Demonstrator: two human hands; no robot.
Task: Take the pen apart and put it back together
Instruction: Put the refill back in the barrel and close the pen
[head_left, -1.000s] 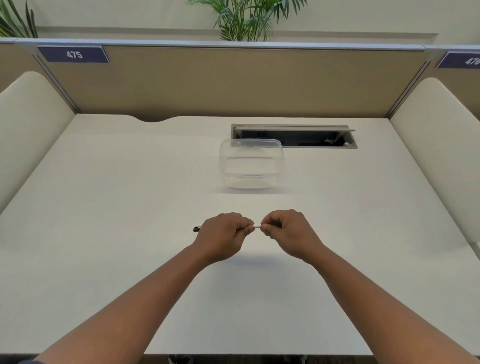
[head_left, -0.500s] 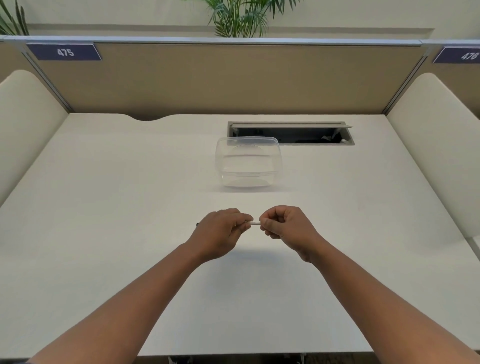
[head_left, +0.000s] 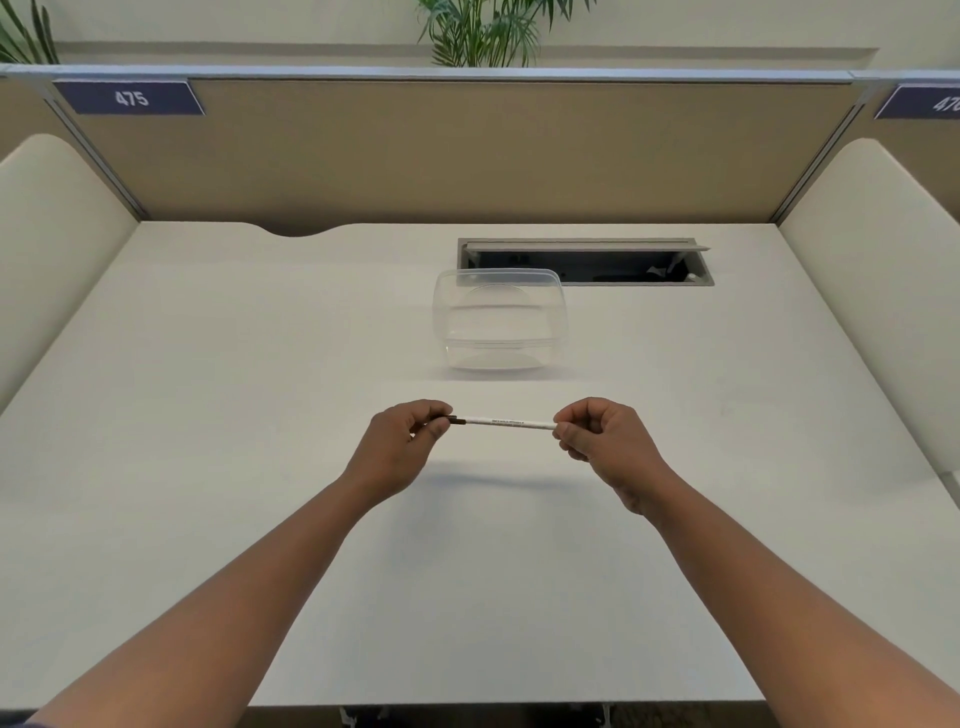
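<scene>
So the pen (head_left: 506, 422) hangs sideways above the tabletop (head_left: 208, 415), long axis running left-right. Left hand (head_left: 400, 447) fingers pinch its dark end, right hand (head_left: 605, 441) fingers pinch the white end, so I'd guess pulling straight apart comes next.

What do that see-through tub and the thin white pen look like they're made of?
The clear rounded tub looks like thin glossy plastic: the desk shows through it and its rim catches light. The slim white pen with the black end is probably smooth plastic too, with small print along it, though that is too fine to confirm.
</scene>
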